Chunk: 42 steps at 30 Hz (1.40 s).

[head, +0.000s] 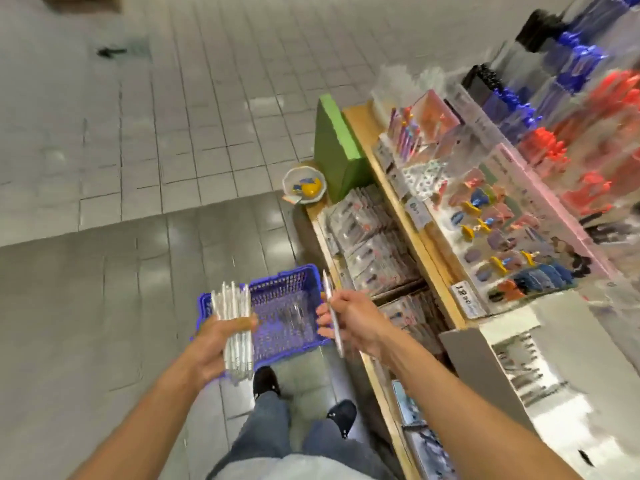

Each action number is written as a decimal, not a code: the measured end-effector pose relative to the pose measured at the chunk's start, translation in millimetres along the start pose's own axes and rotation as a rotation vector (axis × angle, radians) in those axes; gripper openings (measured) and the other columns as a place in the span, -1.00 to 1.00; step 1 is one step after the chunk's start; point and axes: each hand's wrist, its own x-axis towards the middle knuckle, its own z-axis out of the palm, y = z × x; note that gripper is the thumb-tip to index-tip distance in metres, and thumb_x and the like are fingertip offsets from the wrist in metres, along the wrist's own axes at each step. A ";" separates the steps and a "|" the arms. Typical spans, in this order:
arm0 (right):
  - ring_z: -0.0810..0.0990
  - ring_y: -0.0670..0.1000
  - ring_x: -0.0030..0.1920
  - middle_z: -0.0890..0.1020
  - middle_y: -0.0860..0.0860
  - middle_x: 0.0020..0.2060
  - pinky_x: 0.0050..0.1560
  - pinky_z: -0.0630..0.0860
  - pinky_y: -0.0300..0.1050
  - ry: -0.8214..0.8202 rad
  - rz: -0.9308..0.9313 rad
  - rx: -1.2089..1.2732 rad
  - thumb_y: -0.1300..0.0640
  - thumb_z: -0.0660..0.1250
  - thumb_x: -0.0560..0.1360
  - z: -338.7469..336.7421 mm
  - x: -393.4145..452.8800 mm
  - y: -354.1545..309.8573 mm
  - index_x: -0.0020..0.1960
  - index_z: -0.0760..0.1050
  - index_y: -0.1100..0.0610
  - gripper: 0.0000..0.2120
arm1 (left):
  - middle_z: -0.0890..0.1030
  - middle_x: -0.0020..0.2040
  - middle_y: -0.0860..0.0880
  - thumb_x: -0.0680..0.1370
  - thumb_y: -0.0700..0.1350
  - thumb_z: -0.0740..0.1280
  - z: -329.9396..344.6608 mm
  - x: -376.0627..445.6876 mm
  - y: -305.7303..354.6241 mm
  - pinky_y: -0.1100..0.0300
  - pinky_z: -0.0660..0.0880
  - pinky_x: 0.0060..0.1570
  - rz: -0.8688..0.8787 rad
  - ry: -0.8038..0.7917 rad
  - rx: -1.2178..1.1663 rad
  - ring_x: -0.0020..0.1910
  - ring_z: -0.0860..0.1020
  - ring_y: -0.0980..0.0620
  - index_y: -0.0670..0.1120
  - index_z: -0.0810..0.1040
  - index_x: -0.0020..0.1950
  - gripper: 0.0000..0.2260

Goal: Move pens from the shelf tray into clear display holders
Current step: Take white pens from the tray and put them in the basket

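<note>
The left hand [221,337] grips a bundle of clear-bodied pens [235,327], fingers curled under and the thumb across the top, so the pens lie side by side like a raft with their ends pointing away from the person. The right hand [343,317] pinches a single pen [333,317] around its middle between thumb and fingers, the pen standing nearly upright. Both hands hang over a blue plastic basket [277,306] on the tiled floor [104,271], near the person's black shoes [266,381]; faint pen-like shapes seem to lie in the basket, though blur makes that uncertain.

To the right runs a wooden shelf [408,220] stacked with packaged goods, and farther right stand clear display holders [568,81] filled with blue, red and black pens. A small white dish [304,185] sits at the far end of the shelf beside a green block [337,150].

These pens look light, stiff and smooth, so a loose bundle is likely to fan out or slip; squeezing across the middle of the barrels seems the safest hold. The single pen is best taken mid-barrel, as now, leaving one end free to drop into a holder.
</note>
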 end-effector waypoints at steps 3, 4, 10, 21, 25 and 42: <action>0.58 -0.02 -0.32 0.60 0.07 -0.26 -0.25 0.63 -0.05 -0.019 0.067 -0.050 0.28 0.17 0.62 41.1 30.2 11.6 0.06 0.39 0.17 -0.94 | 0.64 0.06 -0.29 0.42 -0.34 0.41 -52.5 4.8 -4.6 -0.01 0.63 -0.08 -0.013 0.078 -0.060 -0.05 0.64 -0.22 -0.28 0.57 0.20 -0.65; 0.58 -0.02 -0.32 0.59 0.08 -0.26 -0.25 0.63 -0.04 -0.023 0.092 -0.073 0.29 0.16 0.62 55.0 40.7 15.7 0.04 0.39 0.16 -0.93 | 0.67 0.08 -0.28 0.39 -0.33 0.43 -68.0 7.1 -5.3 -0.01 0.65 -0.10 -0.019 0.096 -0.071 -0.01 0.66 -0.23 -0.27 0.59 0.20 -0.63; 0.56 0.02 -0.28 0.59 0.12 -0.21 -0.23 0.55 -0.06 0.008 0.215 -0.137 0.32 0.16 0.61 120.0 99.6 38.7 -0.04 0.37 0.12 -0.87 | 0.70 0.05 -0.23 0.38 -0.35 0.48 -138.1 44.8 -10.1 0.06 0.64 -0.07 -0.030 0.211 -0.071 -0.01 0.70 -0.14 -0.24 0.59 0.19 -0.61; 0.58 0.07 -0.25 0.53 0.08 -0.29 -0.07 0.57 0.10 0.140 0.381 -0.411 0.33 0.28 0.55 130.3 271.1 155.7 -0.15 0.42 0.14 -0.84 | 0.70 0.06 -0.10 0.37 -0.25 0.57 -209.1 221.4 -91.5 -0.08 0.54 0.23 -0.140 0.435 0.061 0.06 0.66 -0.09 -0.13 0.57 0.21 -0.56; 0.52 0.05 -0.32 0.49 0.07 -0.34 -0.12 0.55 0.06 0.160 0.412 -0.523 0.33 0.33 0.53 115.9 363.0 228.4 -0.20 0.38 0.10 -0.78 | 0.56 0.33 -0.17 0.36 -0.19 0.59 -233.0 318.2 -147.7 -0.09 0.48 0.31 -0.208 0.496 0.145 0.26 0.56 -0.16 -0.16 0.39 0.45 -0.29; 0.57 0.10 -0.09 0.57 0.08 -0.17 0.04 0.60 0.07 0.205 0.315 -0.873 0.16 0.45 0.42 81.6 672.0 465.9 -0.33 0.32 0.01 -0.68 | 0.56 0.22 -0.17 0.49 -0.25 0.34 -283.3 632.0 -298.1 -0.08 0.56 0.13 -0.205 0.849 0.668 0.17 0.57 -0.22 -0.16 0.36 0.37 -0.56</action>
